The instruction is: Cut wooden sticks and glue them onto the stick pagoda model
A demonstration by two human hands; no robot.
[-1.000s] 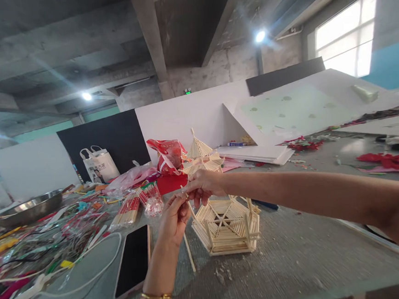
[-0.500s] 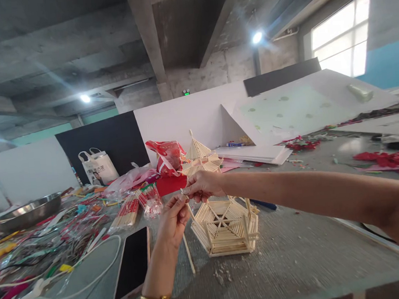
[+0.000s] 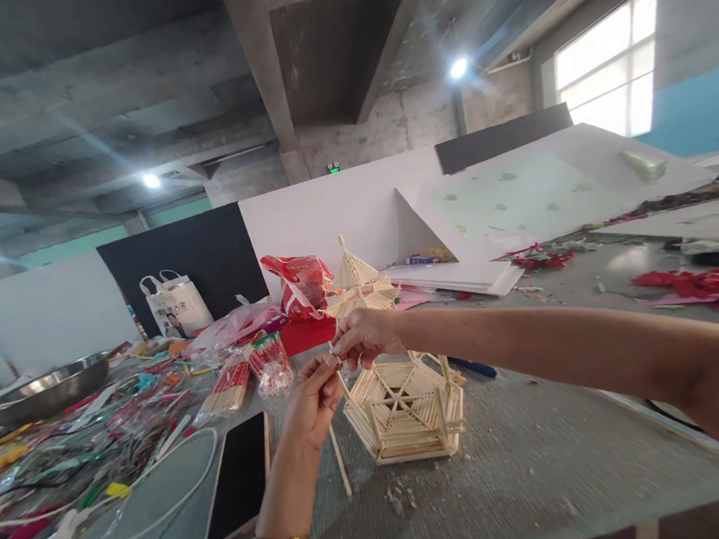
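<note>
A: Room on the grey speckled table (image 3: 536,455)?
B: Front right stretch is bare apart from small crumbs. Left side is crowded: flat black phone (image 3: 239,474), white cable (image 3: 166,501), heap of coloured scraps. Front table edge runs just below the wrists.

A: Counts?
B: One hexagonal open base built of pale wooden sticks (image 3: 405,411) in the middle of the table. One pointed stick-built roof piece (image 3: 357,280) behind it, partly hidden by the hand. One loose thin wooden stick (image 3: 341,462) lying just left of the base. One steel bowl (image 3: 45,387) far left, one white tote bag (image 3: 175,305) at the back. Packs of red-wrapped sticks, count unclear.

A: Hands?
B: Left hand (image 3: 313,402) raised above the table, fingers curled, thumb and forefinger pinched. Right hand (image 3: 365,335) meets it, fingertips pinched too. Both seem to grip one thin stick piece between them, too small to be sure. Both just above the base's left rim, not touching it.
</note>
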